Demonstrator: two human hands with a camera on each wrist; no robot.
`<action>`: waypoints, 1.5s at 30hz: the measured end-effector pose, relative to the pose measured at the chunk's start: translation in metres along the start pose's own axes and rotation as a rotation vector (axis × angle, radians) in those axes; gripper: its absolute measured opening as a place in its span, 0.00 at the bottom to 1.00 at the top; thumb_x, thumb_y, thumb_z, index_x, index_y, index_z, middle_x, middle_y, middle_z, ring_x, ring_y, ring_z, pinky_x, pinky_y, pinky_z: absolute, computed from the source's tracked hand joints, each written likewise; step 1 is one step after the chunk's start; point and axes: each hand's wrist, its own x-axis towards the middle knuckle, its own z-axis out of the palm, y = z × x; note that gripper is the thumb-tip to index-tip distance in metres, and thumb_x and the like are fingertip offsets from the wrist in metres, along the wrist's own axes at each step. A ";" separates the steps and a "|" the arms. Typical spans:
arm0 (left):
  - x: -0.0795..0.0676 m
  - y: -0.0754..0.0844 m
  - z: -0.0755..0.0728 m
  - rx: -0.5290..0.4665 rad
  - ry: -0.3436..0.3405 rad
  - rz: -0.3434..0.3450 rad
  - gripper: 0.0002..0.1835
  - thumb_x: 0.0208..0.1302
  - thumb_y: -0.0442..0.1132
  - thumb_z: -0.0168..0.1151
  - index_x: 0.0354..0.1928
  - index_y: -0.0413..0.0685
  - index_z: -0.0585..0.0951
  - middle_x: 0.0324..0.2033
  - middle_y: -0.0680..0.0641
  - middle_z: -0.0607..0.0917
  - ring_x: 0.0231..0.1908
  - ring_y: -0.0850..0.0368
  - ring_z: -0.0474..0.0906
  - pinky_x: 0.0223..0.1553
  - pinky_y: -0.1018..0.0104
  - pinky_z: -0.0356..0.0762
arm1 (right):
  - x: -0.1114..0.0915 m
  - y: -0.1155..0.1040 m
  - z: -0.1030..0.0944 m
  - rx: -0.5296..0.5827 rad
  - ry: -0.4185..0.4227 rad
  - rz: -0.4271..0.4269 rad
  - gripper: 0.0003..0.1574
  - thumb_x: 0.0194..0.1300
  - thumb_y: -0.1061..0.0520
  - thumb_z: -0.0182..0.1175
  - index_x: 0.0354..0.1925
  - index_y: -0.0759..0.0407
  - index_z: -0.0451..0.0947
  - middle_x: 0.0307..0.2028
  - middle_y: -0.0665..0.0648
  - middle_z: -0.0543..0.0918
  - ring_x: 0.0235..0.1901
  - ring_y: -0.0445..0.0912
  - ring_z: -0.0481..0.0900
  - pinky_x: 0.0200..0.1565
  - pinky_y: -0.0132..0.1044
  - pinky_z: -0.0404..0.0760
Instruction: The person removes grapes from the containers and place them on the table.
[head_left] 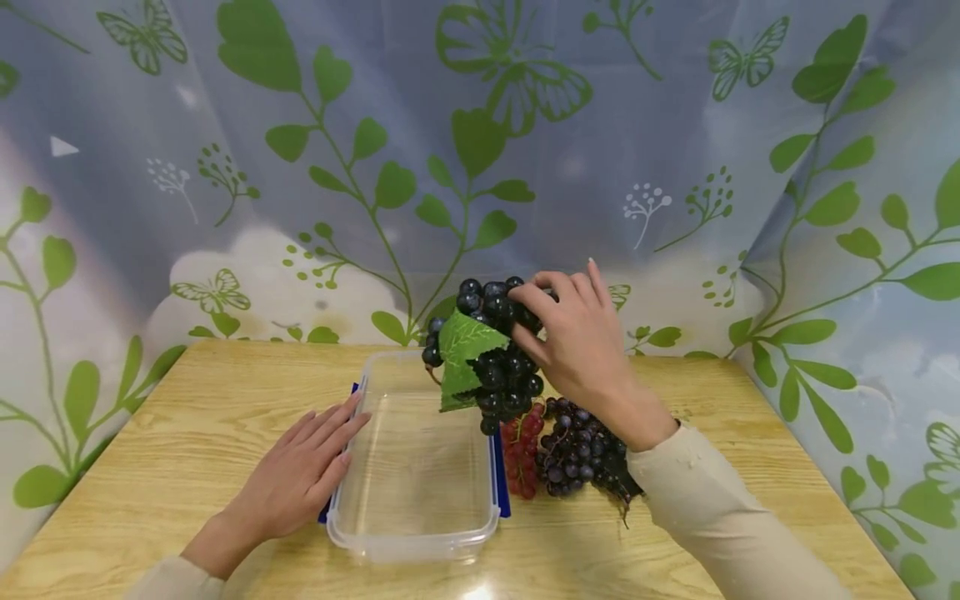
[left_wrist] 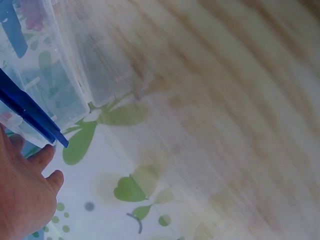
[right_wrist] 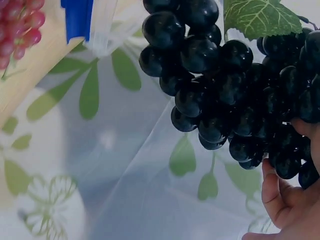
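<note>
A bunch of large black grapes (head_left: 504, 379) with a green leaf (head_left: 467, 346) hangs above the right far part of a clear plastic container (head_left: 420, 546). My right hand (head_left: 573, 325) grips the bunch from its right side; in the right wrist view the fingers (right_wrist: 272, 192) curl against the berries. The container stands without a lid and has blue side clips (head_left: 501, 471). My left hand (head_left: 296, 475) rests on its left rim with fairly straight fingers. The left wrist view shows that hand beside a blue clip (left_wrist: 30, 110).
Right of the container lie a bunch of small red grapes (head_left: 522, 454) and a bunch of dark purple grapes (head_left: 573, 450), partly under my right forearm. A wooden table (head_left: 210, 417) carries everything. A patterned curtain (head_left: 570, 167) hangs behind it.
</note>
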 end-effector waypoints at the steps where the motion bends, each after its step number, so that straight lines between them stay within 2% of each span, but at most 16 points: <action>1: 0.000 0.000 0.000 -0.004 0.003 0.004 0.27 0.71 0.40 0.50 0.72 0.54 0.63 0.72 0.51 0.56 0.68 0.49 0.57 0.64 0.46 0.53 | -0.002 0.004 -0.003 -0.007 -0.002 0.016 0.19 0.59 0.54 0.67 0.49 0.56 0.79 0.48 0.61 0.79 0.46 0.58 0.74 0.68 0.58 0.46; 7: 0.001 0.001 0.001 -0.021 0.011 0.014 0.26 0.71 0.39 0.50 0.70 0.51 0.66 0.72 0.50 0.57 0.68 0.49 0.58 0.63 0.45 0.53 | -0.016 0.033 -0.022 -0.036 -0.027 0.102 0.19 0.61 0.56 0.65 0.51 0.58 0.77 0.50 0.65 0.78 0.49 0.62 0.72 0.67 0.59 0.44; 11: 0.001 0.000 0.001 -0.017 0.013 0.015 0.27 0.71 0.39 0.50 0.71 0.53 0.65 0.72 0.50 0.57 0.68 0.49 0.58 0.64 0.45 0.53 | -0.029 0.052 -0.035 -0.052 -0.044 0.152 0.19 0.62 0.58 0.63 0.52 0.60 0.76 0.50 0.66 0.77 0.50 0.65 0.71 0.66 0.62 0.45; 16: 0.000 0.000 0.001 -0.014 0.010 0.008 0.27 0.71 0.40 0.49 0.72 0.55 0.63 0.72 0.51 0.56 0.68 0.49 0.57 0.64 0.46 0.53 | -0.053 0.080 -0.049 -0.111 -0.058 0.195 0.19 0.62 0.58 0.63 0.52 0.62 0.76 0.48 0.70 0.77 0.48 0.69 0.71 0.65 0.64 0.47; 23: 0.000 0.000 0.002 -0.023 0.007 0.002 0.27 0.71 0.39 0.49 0.72 0.55 0.63 0.72 0.51 0.56 0.68 0.50 0.56 0.64 0.47 0.52 | -0.092 0.116 -0.067 -0.169 -0.090 0.292 0.19 0.62 0.60 0.63 0.51 0.63 0.75 0.48 0.74 0.76 0.49 0.73 0.68 0.65 0.66 0.45; 27: 0.000 0.000 0.001 -0.031 0.008 0.004 0.27 0.71 0.39 0.50 0.72 0.54 0.64 0.72 0.51 0.56 0.69 0.50 0.56 0.64 0.47 0.52 | -0.109 0.134 -0.083 -0.233 -0.116 0.317 0.20 0.61 0.61 0.63 0.51 0.66 0.74 0.47 0.77 0.75 0.47 0.74 0.68 0.61 0.68 0.52; 33: 0.000 -0.002 -0.003 -0.027 -0.001 0.001 0.28 0.72 0.40 0.48 0.73 0.55 0.62 0.73 0.51 0.55 0.69 0.49 0.55 0.65 0.48 0.51 | -0.131 0.152 -0.106 -0.342 -0.206 0.387 0.21 0.61 0.60 0.63 0.51 0.68 0.73 0.46 0.78 0.74 0.42 0.73 0.70 0.54 0.68 0.57; 36: -0.001 -0.003 -0.004 -0.016 0.003 0.004 0.27 0.73 0.41 0.47 0.73 0.55 0.62 0.73 0.51 0.55 0.68 0.49 0.56 0.65 0.48 0.50 | -0.143 0.157 -0.111 -0.387 -0.258 0.399 0.21 0.60 0.59 0.64 0.50 0.67 0.73 0.42 0.77 0.75 0.37 0.71 0.72 0.47 0.66 0.61; 40: 0.000 -0.004 -0.003 -0.006 0.004 0.012 0.27 0.73 0.41 0.48 0.73 0.55 0.61 0.72 0.51 0.56 0.68 0.49 0.56 0.65 0.48 0.51 | -0.161 0.167 -0.111 -0.423 -0.378 0.401 0.22 0.60 0.57 0.65 0.48 0.69 0.73 0.37 0.76 0.77 0.30 0.69 0.74 0.41 0.67 0.63; 45: 0.000 -0.001 0.001 -0.027 -0.006 0.011 0.28 0.72 0.40 0.48 0.73 0.55 0.61 0.73 0.51 0.55 0.68 0.49 0.56 0.65 0.47 0.51 | -0.179 0.180 -0.096 -0.389 -0.541 0.428 0.27 0.63 0.50 0.63 0.52 0.69 0.74 0.37 0.74 0.80 0.27 0.63 0.77 0.33 0.58 0.67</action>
